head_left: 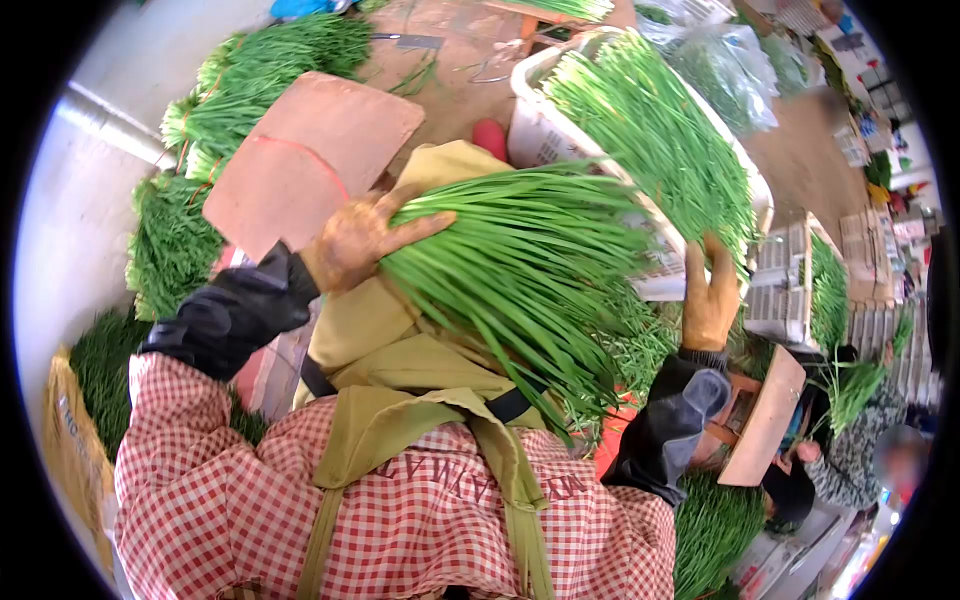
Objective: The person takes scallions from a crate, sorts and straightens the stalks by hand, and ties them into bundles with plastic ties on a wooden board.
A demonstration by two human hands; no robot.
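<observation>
My left hand is closed round the gathered end of a bunch of garlic chives, its index finger stretched along the leaves. The long green leaves fan out to the right over my lap and the olive apron. At the right, beyond the leaf tips, my right hand is raised with its fingers apart, holding nothing I can see. It is close to the near corner of a white plastic crate, which is filled with more chives.
A reddish board with a red cord lies at the left beside tied bundles of chives. A knife rests on the floor behind. Loose green trimmings lie below the crate. Another person works at the right, near a wooden stool.
</observation>
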